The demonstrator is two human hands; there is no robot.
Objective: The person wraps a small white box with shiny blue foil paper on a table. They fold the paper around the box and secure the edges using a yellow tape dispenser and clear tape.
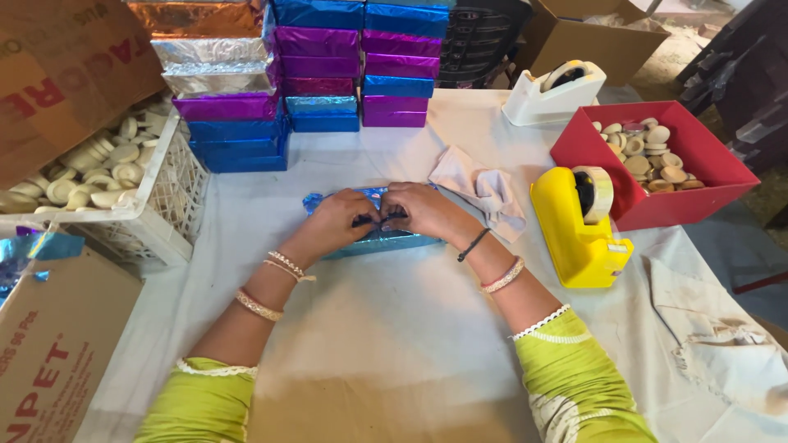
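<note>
Head cam, only view:

Blue foil-wrapped box (373,238), flat rectangular, shiny, crinkled wrap, lies on white cloth-covered table (394,328), centre, just in front of the person. Both hands on top of it. Left hand (332,221) and right hand (423,212) meet at the middle of the box top, fingertips curled down, pinching/pressing the foil seam between them. So both closed on the foil, not open. Box mostly hidden under hands; only left end and front edge visible.

Counts:
- 1 box in hand.
- Stacks of wrapped boxes (283,78) at far edge of table, 3 columns, blue, purple, silver, copper foil. Approx 7-8 in left col, 5 each in the other two; exact no. hard to tell, top cut off.
- 2 tape dispensers: yellow tape dispenser (579,234) just right of right hand, white tape dispenser (554,92) further back.
- 1 red tray (706,160) right side, holds pale round discs (648,152), approx 20, can't count exactly.
- 1 white plastic crate (160,205) left side, more of the same discs, many, uncountable.
- 1 crumpled white cloth (484,189) between right hand and yellow dispenser, touching neither clearly.
- Cardboard cartons (57,336) at left; one more at top right.

Wrists: bangles both sides, black thread on right. Sleeves lime green.
</note>
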